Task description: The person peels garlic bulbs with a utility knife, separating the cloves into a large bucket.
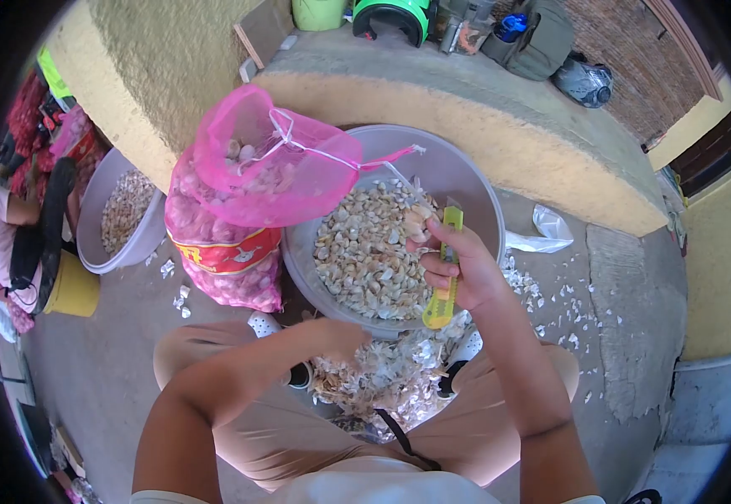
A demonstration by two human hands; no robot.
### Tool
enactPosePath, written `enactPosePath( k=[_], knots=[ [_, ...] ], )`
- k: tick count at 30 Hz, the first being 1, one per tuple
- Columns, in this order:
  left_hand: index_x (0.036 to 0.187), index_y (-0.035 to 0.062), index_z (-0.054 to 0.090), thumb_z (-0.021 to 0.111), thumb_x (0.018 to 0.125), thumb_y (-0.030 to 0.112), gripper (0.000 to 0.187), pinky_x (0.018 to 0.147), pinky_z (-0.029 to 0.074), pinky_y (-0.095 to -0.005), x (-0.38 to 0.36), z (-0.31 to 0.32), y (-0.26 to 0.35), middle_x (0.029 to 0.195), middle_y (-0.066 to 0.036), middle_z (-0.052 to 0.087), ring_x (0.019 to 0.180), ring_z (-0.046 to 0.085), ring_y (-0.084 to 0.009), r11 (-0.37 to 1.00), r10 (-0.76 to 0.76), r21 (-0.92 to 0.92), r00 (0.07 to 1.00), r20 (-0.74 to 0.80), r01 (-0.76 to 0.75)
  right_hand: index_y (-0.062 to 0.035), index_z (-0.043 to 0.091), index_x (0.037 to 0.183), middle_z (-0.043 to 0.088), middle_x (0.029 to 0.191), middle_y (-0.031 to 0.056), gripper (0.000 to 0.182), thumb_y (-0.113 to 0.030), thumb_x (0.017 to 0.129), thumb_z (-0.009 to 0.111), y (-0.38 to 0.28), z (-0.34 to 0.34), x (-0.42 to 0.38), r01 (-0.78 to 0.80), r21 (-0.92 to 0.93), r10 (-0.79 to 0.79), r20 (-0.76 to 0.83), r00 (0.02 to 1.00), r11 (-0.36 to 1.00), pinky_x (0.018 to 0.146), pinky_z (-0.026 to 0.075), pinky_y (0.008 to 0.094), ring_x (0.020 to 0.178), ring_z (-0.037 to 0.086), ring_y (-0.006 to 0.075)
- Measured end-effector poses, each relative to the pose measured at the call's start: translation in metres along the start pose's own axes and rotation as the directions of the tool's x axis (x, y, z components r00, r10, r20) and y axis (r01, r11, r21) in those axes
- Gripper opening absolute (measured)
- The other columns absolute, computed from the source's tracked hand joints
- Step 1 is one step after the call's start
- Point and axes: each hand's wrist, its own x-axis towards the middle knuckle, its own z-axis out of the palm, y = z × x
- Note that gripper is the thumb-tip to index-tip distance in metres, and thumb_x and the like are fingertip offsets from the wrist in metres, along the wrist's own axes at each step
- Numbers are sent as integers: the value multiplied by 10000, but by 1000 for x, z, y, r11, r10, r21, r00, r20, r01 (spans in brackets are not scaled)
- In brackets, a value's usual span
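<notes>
A yellow-green box cutter (442, 290) is in my right hand (463, 262), which is closed around it above the right side of a large grey tub (489, 195). Pale garlic pieces are pinched at that hand's fingertips. Many garlic cloves (369, 252) lie in the tub. My left hand (340, 340) is blurred by motion, low over the tub's near edge and a heap of garlic skins (399, 374) between the legs; its fingers cannot be made out. A pink mesh sack of garlic (231, 244) stands against the tub's left side.
At the left a person (13, 218) sits by a second tub (143, 231) of garlic and a yellow bucket (74, 286). A concrete ledge (466, 101) behind bears a green helmet (395, 17) and a bag (542, 42). White plastic (546, 231) and scattered skins lie at the right.
</notes>
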Motion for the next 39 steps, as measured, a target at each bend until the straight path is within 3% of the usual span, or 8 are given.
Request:
enactPosePath(
  k=[3, 5, 8, 15, 21, 24, 33, 39],
  knots=[
    [994, -19, 510, 547, 791, 344, 418, 617, 458, -338, 5, -44, 0, 755, -152, 584, 655, 583, -253, 999, 25, 44, 858, -513, -3, -61, 472, 945, 573, 796, 102, 212, -201, 814, 564, -2, 5, -2, 60, -100, -63, -28, 998, 993, 349, 269, 172, 391, 301, 24],
    [934, -24, 506, 526, 819, 318, 361, 588, 441, -315, -20, -85, 26, 713, -127, 560, 615, 558, -212, 779, -296, -573, 654, -696, -257, -57, 466, 963, 549, 731, 64, 228, -183, 808, 574, 1, 7, -1, 102, -141, -113, -73, 991, 985, 346, 273, 178, 396, 316, 26],
    [933, -26, 501, 525, 826, 327, 369, 584, 433, -304, -36, -98, 49, 721, -127, 550, 616, 550, -199, 807, -165, -434, 552, -817, -401, -52, 455, 991, 495, 658, 11, 263, -181, 804, 588, 8, 10, 3, 109, -197, -125, -71, 990, 974, 342, 279, 191, 403, 334, 31],
    [970, -32, 505, 581, 792, 278, 365, 595, 427, -298, -33, -106, 52, 727, -118, 547, 657, 551, -191, 866, 13, -272, 562, -827, -420, -60, 471, 1007, 474, 662, -10, 315, -234, 789, 617, 15, 13, 4, 48, -214, -63, -65, 996, 976, 412, 363, 224, 475, 419, 63],
    [1015, -24, 513, 656, 705, 123, 372, 637, 449, -293, -47, -110, 51, 829, -125, 552, 705, 553, -187, 959, 96, -90, 613, -784, -267, -48, 478, 1036, 557, 822, 36, 375, -218, 751, 652, 23, 8, 11, 425, -874, -485, 274, 831, 234, 603, 449, 244, 654, 527, 102],
    [997, -16, 534, 683, 664, 96, 382, 648, 458, -301, -54, -114, 55, 814, -129, 571, 715, 572, -200, 960, 87, -109, 643, -761, -259, -35, 482, 1025, 579, 838, 63, 368, -218, 752, 650, 19, 11, 8, 319, -862, -377, 164, 911, 395, 696, 446, 281, 757, 560, 154],
    [964, 6, 571, 683, 678, 172, 349, 542, 447, -286, -47, -108, 46, 657, -121, 590, 560, 574, -178, 909, 38, -241, 641, -766, -341, -36, 512, 989, 573, 843, 160, 269, -192, 780, 580, 27, 8, 7, 419, -904, -510, 400, 761, -83, 668, 443, 386, 774, 560, 337],
    [1065, 18, 534, 645, 729, 131, 372, 543, 434, -245, -51, -110, 46, 651, -68, 582, 583, 550, -92, 883, 50, -307, 721, -691, -355, -27, 506, 999, 569, 703, 104, 231, -210, 861, 478, 20, 8, 5, 350, -820, -453, 127, 882, 452, 526, 440, 328, 580, 559, 223]
  ],
)
